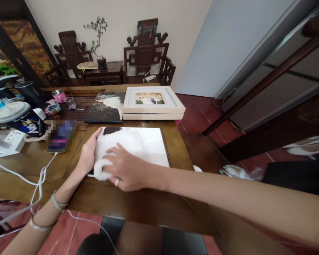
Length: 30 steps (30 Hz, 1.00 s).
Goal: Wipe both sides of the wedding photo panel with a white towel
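Note:
A glossy photo panel (149, 145) lies flat on the wooden table (138, 205) in front of me. My left hand (88, 153) rests on the panel's left edge, fingers curled over it. My right hand (126, 169), with a ring on one finger, presses a white cloth (102, 167) onto the near left part of the panel. Behind it lie a dark photo print (103, 108) and a stack of two white picture frames (152, 102), the top one showing a small photo.
To the left are a phone (61, 136) on a white charging cable (39, 180), a white power strip (14, 140), a printed cup (29, 125), a pink mug (59, 95) and a small glass (71, 102). Carved wooden chairs (146, 53) stand by the far wall.

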{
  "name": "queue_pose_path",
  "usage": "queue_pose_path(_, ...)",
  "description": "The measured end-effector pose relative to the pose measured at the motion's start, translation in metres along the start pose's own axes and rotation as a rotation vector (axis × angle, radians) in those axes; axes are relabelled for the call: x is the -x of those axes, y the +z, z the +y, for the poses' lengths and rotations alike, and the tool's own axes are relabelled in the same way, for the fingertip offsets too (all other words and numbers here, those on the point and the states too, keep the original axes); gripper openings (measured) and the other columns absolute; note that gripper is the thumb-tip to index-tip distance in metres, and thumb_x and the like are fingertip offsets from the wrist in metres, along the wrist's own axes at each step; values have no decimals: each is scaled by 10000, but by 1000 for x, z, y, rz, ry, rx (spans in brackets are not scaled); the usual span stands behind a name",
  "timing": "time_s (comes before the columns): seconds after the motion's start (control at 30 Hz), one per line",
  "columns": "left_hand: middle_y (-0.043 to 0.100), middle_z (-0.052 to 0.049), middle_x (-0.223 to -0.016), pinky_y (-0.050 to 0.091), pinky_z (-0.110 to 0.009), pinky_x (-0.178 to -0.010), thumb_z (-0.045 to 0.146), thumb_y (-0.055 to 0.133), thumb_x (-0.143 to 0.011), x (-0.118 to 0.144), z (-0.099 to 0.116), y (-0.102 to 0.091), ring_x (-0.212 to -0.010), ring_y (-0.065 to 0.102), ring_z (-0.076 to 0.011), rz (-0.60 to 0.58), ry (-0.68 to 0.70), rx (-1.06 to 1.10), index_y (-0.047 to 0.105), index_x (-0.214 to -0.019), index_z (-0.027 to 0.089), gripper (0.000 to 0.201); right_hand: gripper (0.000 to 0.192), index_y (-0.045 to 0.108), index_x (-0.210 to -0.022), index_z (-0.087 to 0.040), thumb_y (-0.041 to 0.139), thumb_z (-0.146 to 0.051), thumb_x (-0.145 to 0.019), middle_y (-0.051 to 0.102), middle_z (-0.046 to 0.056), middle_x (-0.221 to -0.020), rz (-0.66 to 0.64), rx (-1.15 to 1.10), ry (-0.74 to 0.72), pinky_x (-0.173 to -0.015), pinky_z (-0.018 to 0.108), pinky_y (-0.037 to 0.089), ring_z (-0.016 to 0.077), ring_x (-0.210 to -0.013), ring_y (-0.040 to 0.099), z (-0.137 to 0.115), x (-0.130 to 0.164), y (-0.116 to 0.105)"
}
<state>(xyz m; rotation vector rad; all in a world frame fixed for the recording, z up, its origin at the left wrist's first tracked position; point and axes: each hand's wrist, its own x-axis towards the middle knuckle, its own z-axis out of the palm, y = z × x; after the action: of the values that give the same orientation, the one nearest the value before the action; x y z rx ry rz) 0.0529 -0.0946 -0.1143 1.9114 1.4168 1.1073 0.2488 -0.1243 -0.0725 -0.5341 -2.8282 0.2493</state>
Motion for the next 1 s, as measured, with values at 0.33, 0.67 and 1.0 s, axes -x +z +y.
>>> queue_pose_path(0.33,576,-143,-1353,328,-387,-1146,492,275,-986,-1,7,5,-1308,494,-238,-72,91,-232,608,-1252,66,603,220,646,-990,-137,500,-232,-855,638,154,-937,-28,-151,126,-913,499,404,289,-938,537,-19,44,-19)
queue_pose_path(0.67,592,-141,-1324,373,-410,-1118,399,464,-932,-1,2,5,-1291,508,-257,-82,190,-336,638,-1224,86,462,290,592,-801,-191,381,-315,-957,664,40,-777,301,-620,520,-720,340,457,206,-751,601,69,-20,-36)
queue_pose_path(1.0,590,-153,-1325,379,-411,-1116,362,498,-909,2,3,3,-1281,522,-257,-82,192,-347,638,-1219,70,448,256,615,-821,-188,423,-306,-944,702,62,-887,229,-529,447,-834,375,450,225,-849,620,80,-20,-35)
